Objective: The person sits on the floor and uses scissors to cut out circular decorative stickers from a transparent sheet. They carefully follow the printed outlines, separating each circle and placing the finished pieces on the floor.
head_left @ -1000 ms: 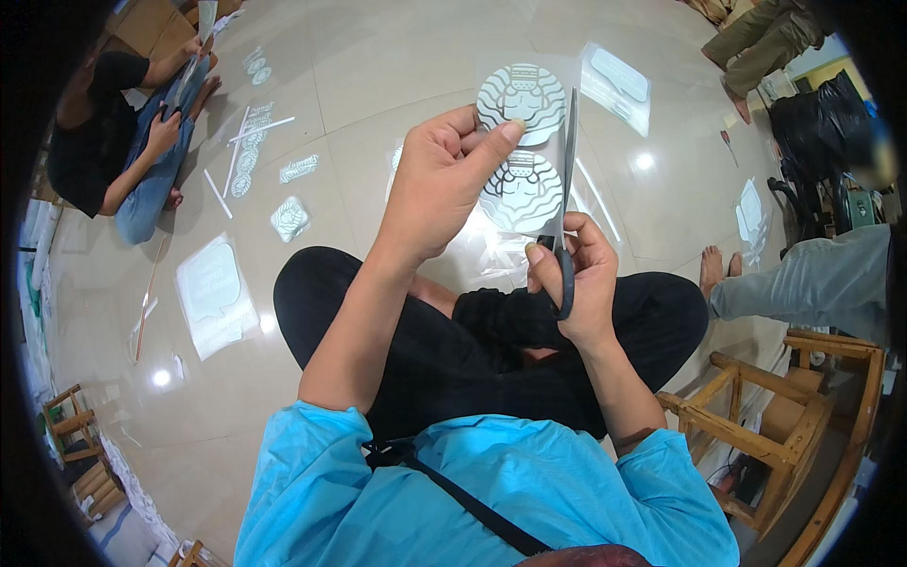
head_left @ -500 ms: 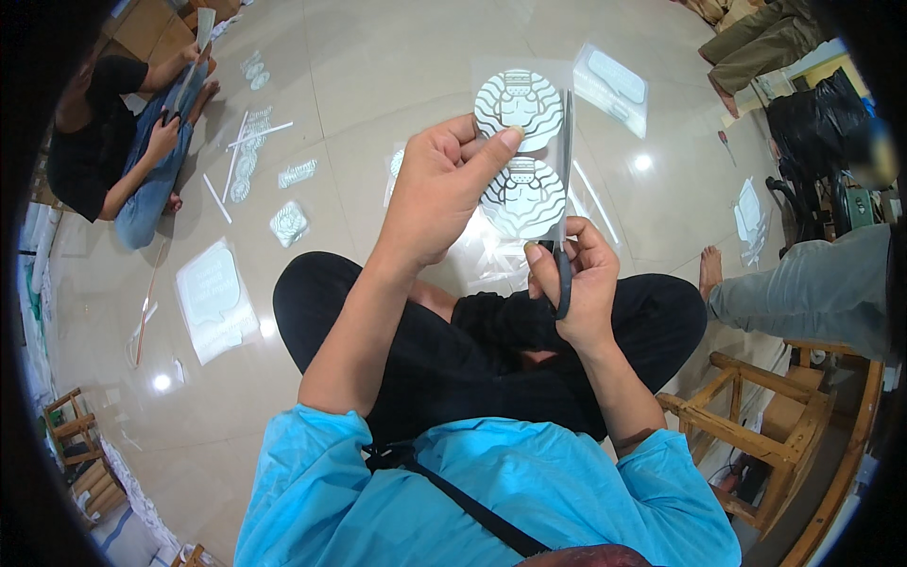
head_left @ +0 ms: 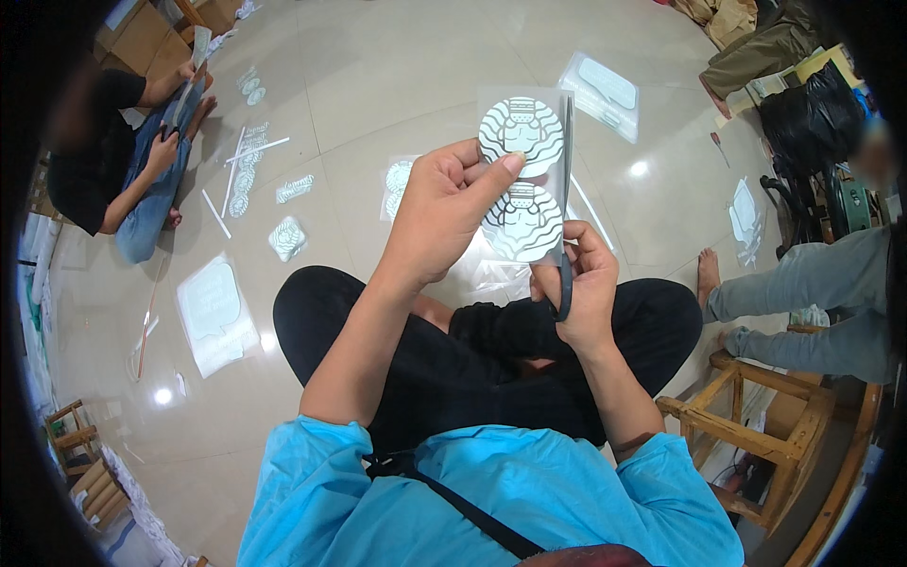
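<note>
Between the thumb and fingers of my left hand [head_left: 458, 194] is a clear sticker sheet [head_left: 522, 222] with two round white designs, one above the other. My thumb presses on it between the two circles. My right hand [head_left: 584, 283] is closed round the black handles of a pair of scissors [head_left: 567, 180]. Their long blades point away from me along the sheet's right edge, beside the circles. The sheet is held up over the floor in front of my crossed legs. Part of the right hand's fingers is hidden behind the handles.
On the floor lie more white sticker sheets [head_left: 215, 307], a square cut piece [head_left: 287, 238], thin offcut strips [head_left: 593, 213] and a screwdriver [head_left: 720, 149]. A person with scissors sits at the far left [head_left: 156, 180]. At right are a person's legs [head_left: 803, 283] and a wooden stool [head_left: 746, 406].
The sheet has shifted a little toward me, and the scissors now sit along its right edge with the handles closer to its lower corner. A second leg shows at right.
</note>
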Motion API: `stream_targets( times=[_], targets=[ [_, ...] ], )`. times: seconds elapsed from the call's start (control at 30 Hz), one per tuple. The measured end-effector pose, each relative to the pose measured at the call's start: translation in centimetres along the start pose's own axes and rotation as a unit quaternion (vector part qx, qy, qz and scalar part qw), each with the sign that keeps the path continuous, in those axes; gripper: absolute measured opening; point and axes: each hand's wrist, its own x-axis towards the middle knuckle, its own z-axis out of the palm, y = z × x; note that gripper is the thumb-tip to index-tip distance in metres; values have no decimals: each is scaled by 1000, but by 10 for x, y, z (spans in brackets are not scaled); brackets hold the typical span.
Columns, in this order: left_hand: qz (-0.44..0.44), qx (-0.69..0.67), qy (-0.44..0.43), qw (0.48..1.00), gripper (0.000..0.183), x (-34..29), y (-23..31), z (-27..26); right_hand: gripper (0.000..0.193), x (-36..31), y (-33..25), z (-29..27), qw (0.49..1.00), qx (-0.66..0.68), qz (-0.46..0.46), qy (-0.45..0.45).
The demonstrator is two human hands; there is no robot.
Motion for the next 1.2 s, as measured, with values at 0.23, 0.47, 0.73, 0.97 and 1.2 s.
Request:
stream_targets(
  times=[0.23,0.47,0.73,0.97,1.2],
  targets=[
    [-28,26,-10,999,32,-2,4,1,35,3,-4,1,999,28,9,15],
    [-44,24,-16,999,29,-3,2,5,39,1,2,-8,999,46,1,8],
    [-46,48,-24,998,29,-4,2,11,38,8,-2,-5,997,38,-51,43],
    [-25,37,-58,997,29,-3,-18,5,32,-1,19,-21,994,41,-84,61],
    [40,200,-114,972,21,-6,-10,-15,37,12,-2,-24,981,126,-68,131]
  ],
)
